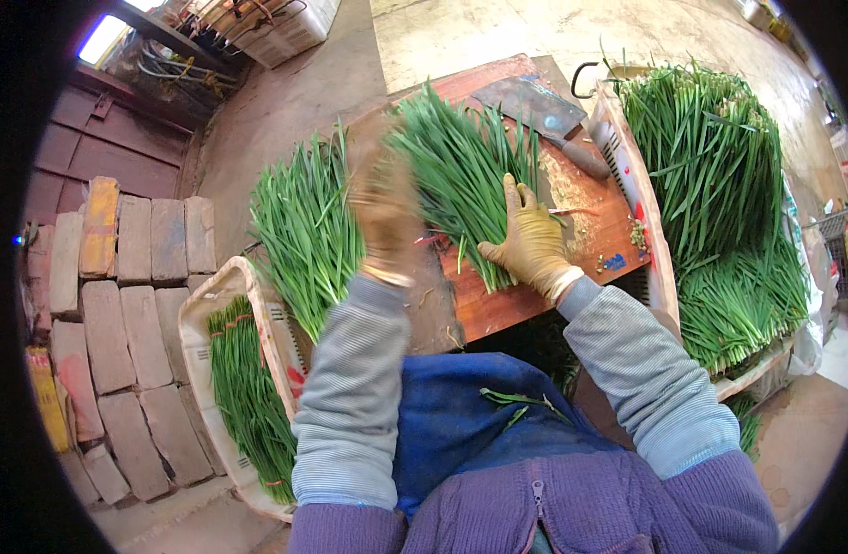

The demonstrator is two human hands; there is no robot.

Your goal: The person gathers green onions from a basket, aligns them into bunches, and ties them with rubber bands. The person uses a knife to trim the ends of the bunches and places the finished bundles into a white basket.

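Green garlic chives (458,173) lie in a loose pile on a reddish wooden board (493,315). My right hand (531,242), in a yellowish glove, rests with spread fingers on the lower right side of this pile. Motion blurs my left hand (386,201), also gloved, between that pile and a second heap of chives (310,221) to the left; its fingers and any hold cannot be made out. A broad cleaver (535,104) with a dark handle lies at the board's far right, beyond the pile.
At left, a white plastic crate (258,291) holds chives tied with reddish bands. Another crate (639,180) on the right is heaped with chives. Stacked bricks (133,332) stand at far left. Cut bits (637,235) lie at the board's right edge. Loose leaves lie on the blue apron (465,415).
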